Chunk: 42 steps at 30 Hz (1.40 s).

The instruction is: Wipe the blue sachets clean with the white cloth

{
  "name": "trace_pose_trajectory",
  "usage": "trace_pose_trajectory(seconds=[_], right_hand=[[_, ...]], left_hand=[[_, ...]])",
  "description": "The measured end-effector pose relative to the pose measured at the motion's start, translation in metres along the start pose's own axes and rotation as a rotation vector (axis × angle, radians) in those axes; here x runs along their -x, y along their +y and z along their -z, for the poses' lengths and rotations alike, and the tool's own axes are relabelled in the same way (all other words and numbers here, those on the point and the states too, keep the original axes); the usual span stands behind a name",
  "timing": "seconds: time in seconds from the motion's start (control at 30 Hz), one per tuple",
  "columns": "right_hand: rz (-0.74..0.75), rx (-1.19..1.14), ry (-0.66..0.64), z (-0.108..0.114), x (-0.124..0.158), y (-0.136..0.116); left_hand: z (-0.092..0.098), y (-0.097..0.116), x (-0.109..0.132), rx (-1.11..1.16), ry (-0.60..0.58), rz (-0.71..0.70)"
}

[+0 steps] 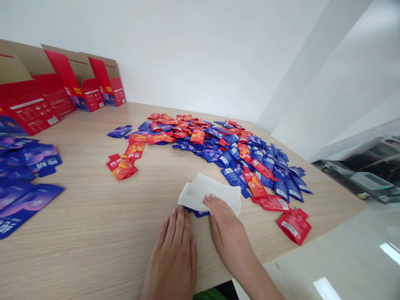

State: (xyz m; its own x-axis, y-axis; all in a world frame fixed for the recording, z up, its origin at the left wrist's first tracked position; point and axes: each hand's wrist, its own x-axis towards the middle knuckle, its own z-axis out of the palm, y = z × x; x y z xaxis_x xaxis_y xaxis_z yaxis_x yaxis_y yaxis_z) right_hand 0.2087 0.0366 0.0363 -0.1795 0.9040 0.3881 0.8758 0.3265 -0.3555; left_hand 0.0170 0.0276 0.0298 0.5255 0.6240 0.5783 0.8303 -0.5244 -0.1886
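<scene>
Wood-grain table [81,237] fills view; near edge just below wrists. Red cartons [83,81] lean at far left, blue printed cards [28,162] lie at left edge. Heap of red and blue sachets [218,152] spreads ahead. White folded sheet [209,193] lies at heap's near side, blue sachet [197,214] peeking beneath. Right hand [226,227] open, pressing flat on sheet, not gripping. Left hand [171,254] open, flat on table, just beside sheet, holding nothing.

White wall [175,54] across 12 o'clock, white boxed-in column [312,75] at 2 o'clock. Light wood-grain tabletop [75,246] fills the lower frame, its far corner toward 3 o'clock. Dark equipment [353,175] at 3 o'clock, glossy pale surface [350,258] at 4 o'clock (floor or another table, can't tell) with bright light reflections.
</scene>
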Motion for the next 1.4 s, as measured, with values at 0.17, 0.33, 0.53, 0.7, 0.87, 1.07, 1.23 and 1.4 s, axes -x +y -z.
trace_pose_trajectory(seconds=[0.17,0.33,0.53,0.7,0.87,1.07,1.23,1.4], right_hand=[[-0.199,0.085,0.092,0.018,0.017,0.031],[-0.169,-0.013,0.157,0.017,0.011,0.008],[0.152,-0.099,-0.064,-0.006,-0.009,-0.027],[0.042,0.015,-0.008,-0.003,-0.002,0.0],[-0.171,0.113,0.119,0.013,0.013,0.03],[-0.086,-0.073,0.172,0.012,0.003,0.002],[0.181,-0.108,-0.027,-0.006,-0.009,-0.02],[-0.012,0.033,0.035,0.002,0.005,0.014]], left_hand=[[0.0,0.004,0.001,0.009,-0.019,0.059],[0.001,0.004,-0.002,-0.011,0.009,0.038],[0.002,0.001,-0.002,0.08,-0.04,0.026],[0.003,0.002,-0.003,-0.004,-0.009,0.011],[0.0,0.004,-0.003,-0.011,0.01,0.047],[-0.004,0.003,0.0,-0.017,0.041,0.036],[-0.002,0.0,0.0,0.015,-0.019,-0.004],[-0.002,0.002,-0.002,-0.014,0.044,-0.002]])
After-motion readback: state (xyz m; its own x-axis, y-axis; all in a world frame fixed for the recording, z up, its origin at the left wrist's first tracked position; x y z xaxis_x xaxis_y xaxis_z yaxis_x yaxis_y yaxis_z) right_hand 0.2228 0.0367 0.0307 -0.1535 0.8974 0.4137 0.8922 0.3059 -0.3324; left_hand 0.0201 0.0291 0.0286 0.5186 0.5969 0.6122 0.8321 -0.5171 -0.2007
